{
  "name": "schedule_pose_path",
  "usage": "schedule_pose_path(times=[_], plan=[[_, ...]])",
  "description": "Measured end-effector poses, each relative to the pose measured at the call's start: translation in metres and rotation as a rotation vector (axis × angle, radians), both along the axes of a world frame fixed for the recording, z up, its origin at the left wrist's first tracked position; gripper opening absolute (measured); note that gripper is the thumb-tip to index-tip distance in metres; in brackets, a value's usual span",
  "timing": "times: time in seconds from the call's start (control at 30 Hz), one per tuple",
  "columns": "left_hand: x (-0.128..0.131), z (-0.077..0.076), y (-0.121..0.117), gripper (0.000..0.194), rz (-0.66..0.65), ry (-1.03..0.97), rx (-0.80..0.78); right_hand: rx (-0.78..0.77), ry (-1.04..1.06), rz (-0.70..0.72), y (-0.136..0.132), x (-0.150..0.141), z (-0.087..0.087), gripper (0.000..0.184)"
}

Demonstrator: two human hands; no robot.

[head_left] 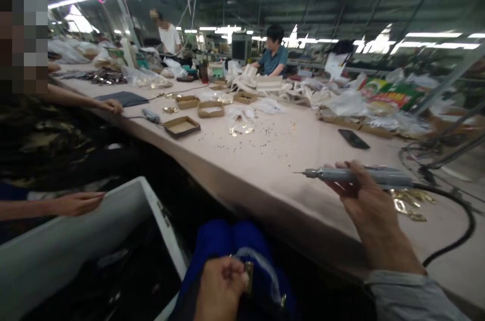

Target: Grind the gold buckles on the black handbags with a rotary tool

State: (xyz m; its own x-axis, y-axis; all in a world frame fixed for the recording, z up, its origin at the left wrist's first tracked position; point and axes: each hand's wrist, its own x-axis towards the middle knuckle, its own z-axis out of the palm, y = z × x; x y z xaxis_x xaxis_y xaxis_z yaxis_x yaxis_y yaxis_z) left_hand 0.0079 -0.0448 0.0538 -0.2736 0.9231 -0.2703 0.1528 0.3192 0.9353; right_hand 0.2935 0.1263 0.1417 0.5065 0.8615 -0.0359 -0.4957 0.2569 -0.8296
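Observation:
My right hand point(366, 197) is wrapped round a grey electric screwdriver point(382, 177). Its thin bit points left, above the table surface, and a black cord point(470, 220) curves down from its back end. Low in the view, above my lap, my left hand point(222, 283) is closed with its fingers pinching a small gold-coloured metal fitting point(249, 276). A clear plastic strip point(265, 268) lies beside that hand, over blue cloth point(215, 240). Near the right wrist, a pile of gold metal pieces point(413, 202) rests on the table point(318, 220).
Small dark screws point(265, 131) lie scattered on the table near shallow cardboard boxes point(182, 126). A phone point(353, 139) is at the right. A grey bin point(151, 199) stands at lower left, with a co-worker's hand point(79, 203) over its rim. Another hand point(111, 105) rests at the table edge.

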Motion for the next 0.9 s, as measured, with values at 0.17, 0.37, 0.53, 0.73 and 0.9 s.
schedule_pose_path(times=[0.17,0.37,0.53,0.73,0.9], plan=[[0.012,-0.020,-0.001,0.013,-0.075,-0.153,-0.087,-0.160,-0.056,-0.001,-0.091,-0.031,-0.009,0.029],[0.013,-0.018,-0.009,0.015,-0.098,-0.158,-0.103,-0.258,-0.084,0.137,-0.151,-0.056,-0.049,0.041],[0.009,-0.016,-0.009,0.015,-0.061,-0.165,-0.108,-0.305,-0.141,0.183,-0.164,-0.069,-0.061,0.045],[0.003,-0.016,-0.009,0.016,-0.078,-0.148,-0.078,-0.279,-0.196,0.249,-0.168,-0.074,-0.064,0.043],[0.003,-0.019,-0.014,0.020,-0.096,-0.153,-0.036,-0.297,-0.224,0.271,-0.170,-0.076,-0.066,0.045]])
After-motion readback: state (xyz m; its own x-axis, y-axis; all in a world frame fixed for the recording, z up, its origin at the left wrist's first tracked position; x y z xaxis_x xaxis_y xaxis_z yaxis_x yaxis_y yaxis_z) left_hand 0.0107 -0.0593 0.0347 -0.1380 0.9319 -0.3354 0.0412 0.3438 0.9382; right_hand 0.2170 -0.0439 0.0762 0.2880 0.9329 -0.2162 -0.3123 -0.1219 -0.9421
